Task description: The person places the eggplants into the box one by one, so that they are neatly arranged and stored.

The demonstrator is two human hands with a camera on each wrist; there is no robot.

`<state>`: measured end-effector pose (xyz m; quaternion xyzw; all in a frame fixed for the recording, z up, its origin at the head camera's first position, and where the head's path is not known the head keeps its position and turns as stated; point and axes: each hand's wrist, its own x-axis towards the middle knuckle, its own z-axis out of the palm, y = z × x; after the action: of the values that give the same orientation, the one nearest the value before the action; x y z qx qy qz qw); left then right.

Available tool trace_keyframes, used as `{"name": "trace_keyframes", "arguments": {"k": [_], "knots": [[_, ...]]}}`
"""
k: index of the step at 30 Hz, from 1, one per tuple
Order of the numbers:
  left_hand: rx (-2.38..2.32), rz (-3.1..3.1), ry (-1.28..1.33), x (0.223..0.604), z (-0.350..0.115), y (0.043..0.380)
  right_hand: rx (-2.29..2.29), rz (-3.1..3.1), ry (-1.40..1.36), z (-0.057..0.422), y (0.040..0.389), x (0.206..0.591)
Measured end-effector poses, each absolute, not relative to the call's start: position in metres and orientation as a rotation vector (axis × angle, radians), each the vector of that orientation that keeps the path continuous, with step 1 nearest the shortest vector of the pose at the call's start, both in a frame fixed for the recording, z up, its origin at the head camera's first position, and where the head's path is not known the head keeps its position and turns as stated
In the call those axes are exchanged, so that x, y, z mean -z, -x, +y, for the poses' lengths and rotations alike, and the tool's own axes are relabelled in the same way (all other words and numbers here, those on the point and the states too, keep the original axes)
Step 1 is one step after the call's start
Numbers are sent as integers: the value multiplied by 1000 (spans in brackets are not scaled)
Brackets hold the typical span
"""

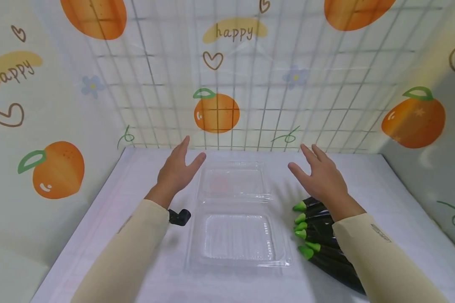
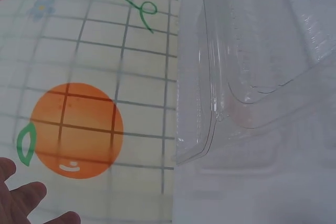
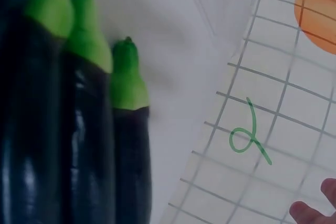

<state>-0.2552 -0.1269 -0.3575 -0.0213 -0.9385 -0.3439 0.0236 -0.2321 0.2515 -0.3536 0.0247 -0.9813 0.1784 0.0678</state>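
A clear plastic clamshell box (image 1: 236,235) lies unfolded on the white table, its lid (image 1: 233,181) toward the back. Left of the lid, my left hand (image 1: 177,170) is held up with thumb and fingers spread, holding nothing. My right hand (image 1: 322,174) hovers on the other side, fingers extended and also holding nothing. Beneath the right hand and forearm lie several dark eggplants (image 1: 322,227) with green stem ends pointing at the box; the sleeve hides part of them. In the right wrist view the eggplants (image 3: 86,129) lie side by side.
A white tabletop (image 1: 227,286) is bounded at the back by a grid panel (image 1: 258,113) under a printed sheet with oranges. Similar printed sheets stand at the left (image 1: 7,168) and right (image 1: 432,176). A black wrist device (image 1: 180,217) shows by the left cuff.
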Motion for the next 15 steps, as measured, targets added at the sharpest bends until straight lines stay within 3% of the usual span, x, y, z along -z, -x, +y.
{"name": "trace_keyframes", "arguments": {"k": [15], "knots": [[1159,-2872,75,373,-133,229,-574,-2905,-169,247,202,356]]}}
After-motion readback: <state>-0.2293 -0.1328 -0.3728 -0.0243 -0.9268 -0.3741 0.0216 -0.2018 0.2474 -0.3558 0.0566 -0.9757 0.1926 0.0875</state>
